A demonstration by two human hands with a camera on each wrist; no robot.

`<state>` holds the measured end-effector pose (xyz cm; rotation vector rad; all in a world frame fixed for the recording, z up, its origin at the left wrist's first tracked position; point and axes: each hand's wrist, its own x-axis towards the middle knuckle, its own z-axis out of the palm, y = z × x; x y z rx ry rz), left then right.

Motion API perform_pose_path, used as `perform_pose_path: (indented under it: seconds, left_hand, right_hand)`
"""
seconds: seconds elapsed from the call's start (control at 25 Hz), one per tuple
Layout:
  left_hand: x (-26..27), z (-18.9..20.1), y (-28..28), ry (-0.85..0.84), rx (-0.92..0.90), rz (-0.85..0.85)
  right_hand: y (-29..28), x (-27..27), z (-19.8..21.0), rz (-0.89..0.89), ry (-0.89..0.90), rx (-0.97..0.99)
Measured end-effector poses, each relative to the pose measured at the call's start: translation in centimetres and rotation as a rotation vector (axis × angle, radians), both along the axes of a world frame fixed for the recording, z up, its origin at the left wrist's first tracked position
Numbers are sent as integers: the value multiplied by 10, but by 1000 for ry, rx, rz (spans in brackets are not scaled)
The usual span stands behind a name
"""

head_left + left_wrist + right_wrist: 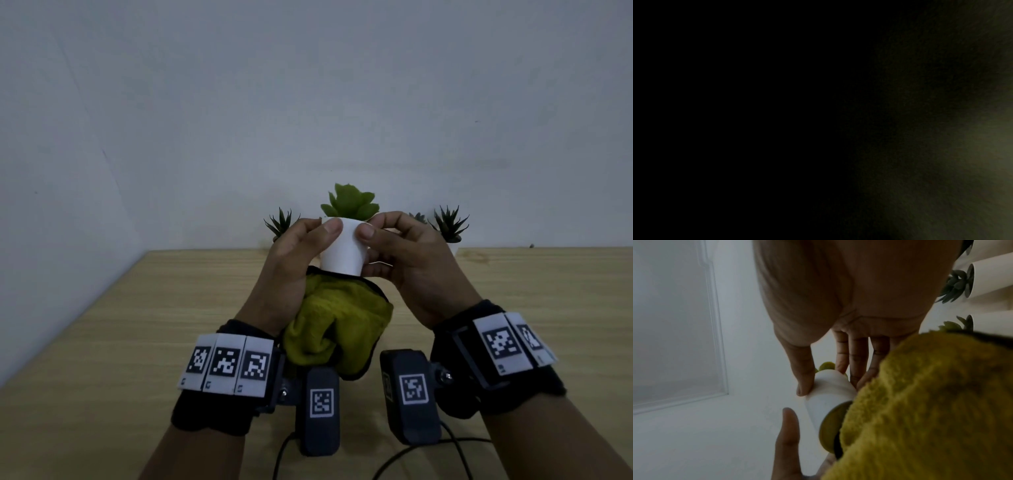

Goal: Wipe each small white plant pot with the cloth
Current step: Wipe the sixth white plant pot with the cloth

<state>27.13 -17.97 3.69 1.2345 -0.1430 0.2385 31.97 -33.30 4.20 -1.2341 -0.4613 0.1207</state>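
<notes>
A small white pot with a light green succulent is held upright above the table between both hands. My right hand grips its upper wall, thumb in front and fingers behind; the right wrist view shows that thumb on the pot. My left hand holds a bunched yellow-green cloth against the pot's base, its thumb near the rim. The cloth covers the underside. The left wrist view is dark, with the cloth over the lens.
More small white pots with spiky plants stand at the back of the wooden table by the wall: one on the left, two on the right, also seen as pots at the edge. Black cables trail near the front edge.
</notes>
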Motion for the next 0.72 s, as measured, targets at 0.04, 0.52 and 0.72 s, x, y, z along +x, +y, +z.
perform_pose_path:
  seconds: [0.04,0.52,0.72]
  left_hand:
    - [1,0,0,23,-5,15]
    - [1,3,3,7,-329,281]
    - [5,-2,2,12,-457,166]
  right_hand:
    - [1,-1,0,13,-4,-4]
    - [10,-10,-8,101,-52,-230]
    - [2,-2,-7,-1,14,66]
